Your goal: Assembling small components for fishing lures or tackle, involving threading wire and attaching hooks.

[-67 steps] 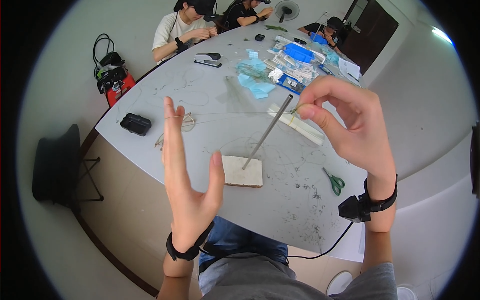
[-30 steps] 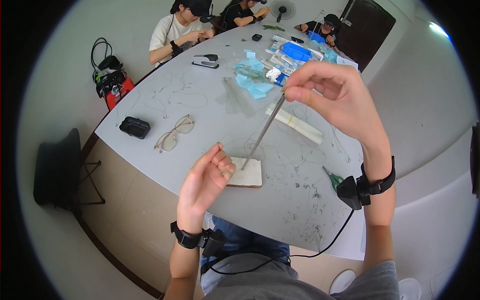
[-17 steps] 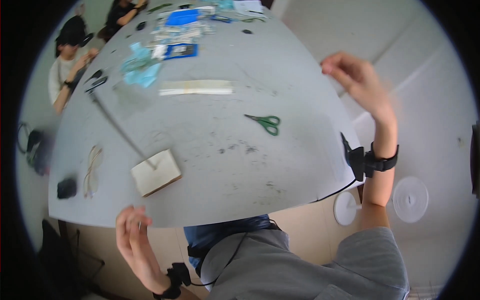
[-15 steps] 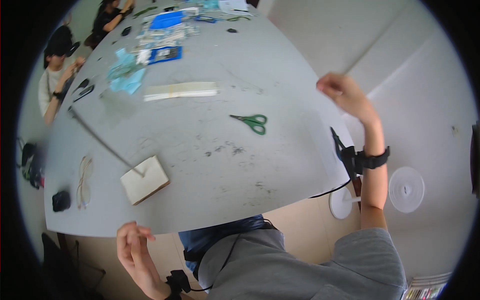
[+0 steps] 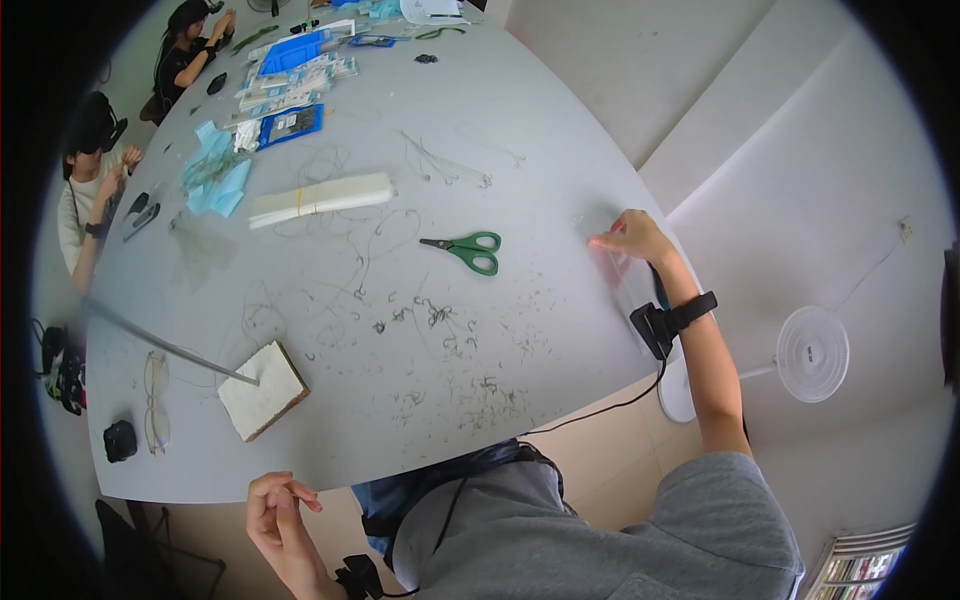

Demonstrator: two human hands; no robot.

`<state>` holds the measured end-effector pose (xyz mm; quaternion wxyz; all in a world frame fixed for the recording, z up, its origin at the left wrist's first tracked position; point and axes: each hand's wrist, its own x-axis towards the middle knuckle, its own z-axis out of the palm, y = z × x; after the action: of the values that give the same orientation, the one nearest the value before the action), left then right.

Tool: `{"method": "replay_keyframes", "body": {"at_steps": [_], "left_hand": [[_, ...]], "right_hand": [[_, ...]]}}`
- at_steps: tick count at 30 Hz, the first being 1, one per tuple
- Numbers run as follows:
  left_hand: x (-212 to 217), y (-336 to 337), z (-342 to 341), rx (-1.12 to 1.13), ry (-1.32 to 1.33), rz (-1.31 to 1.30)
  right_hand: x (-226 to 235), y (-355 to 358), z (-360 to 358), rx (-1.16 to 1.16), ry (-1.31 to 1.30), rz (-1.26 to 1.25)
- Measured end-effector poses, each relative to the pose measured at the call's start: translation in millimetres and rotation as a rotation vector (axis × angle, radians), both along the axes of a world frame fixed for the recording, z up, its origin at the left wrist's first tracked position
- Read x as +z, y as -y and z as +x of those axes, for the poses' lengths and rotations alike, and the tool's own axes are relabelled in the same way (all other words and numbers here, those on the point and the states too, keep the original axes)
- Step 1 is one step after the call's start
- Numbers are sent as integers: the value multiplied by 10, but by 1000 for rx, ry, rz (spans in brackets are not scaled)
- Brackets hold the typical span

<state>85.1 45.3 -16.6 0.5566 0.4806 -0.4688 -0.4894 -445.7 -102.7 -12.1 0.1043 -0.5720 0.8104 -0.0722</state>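
L hand (image 5: 285,515) is by the desk's (image 5: 560,190) near edge, fingertips drawn to thumb; can't tell if anything thin is pinched. R hand (image 5: 634,236) is at the clear plastic sheet (image 5: 616,282), fingers curled; grip unclear. Nearest L hand: white-topped block (image 5: 264,402), brown-sided, prob. a base to keep the smooth metal rod (image 5: 172,347) up. Farther: green-handled scissors (image 5: 464,249), dark curly scraps (image 5: 438,314), flat strips (image 5: 345,194) w/ yellow band (image 5: 300,203), presumably for bundling.
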Motion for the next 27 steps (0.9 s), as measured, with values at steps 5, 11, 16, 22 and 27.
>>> {"method": "replay_keyframes", "body": {"at_steps": [5,11,16,22,27], "left_hand": [[7,-4,-1,6,22,9],[-1,-4,-44,36,42,1],[11,-27,-28,17,76,4],[40,4,-76,39,98,-26],[210,72,-262,-7,194,-71]], "right_hand": [[23,62,-38,-109,135,48],[-202,49,-145,-104,112,-264],[-220,80,-262,-137,301,-304],[23,-38,-45,-185,162,-415],[724,-326,631,-14,484,-694]]}}
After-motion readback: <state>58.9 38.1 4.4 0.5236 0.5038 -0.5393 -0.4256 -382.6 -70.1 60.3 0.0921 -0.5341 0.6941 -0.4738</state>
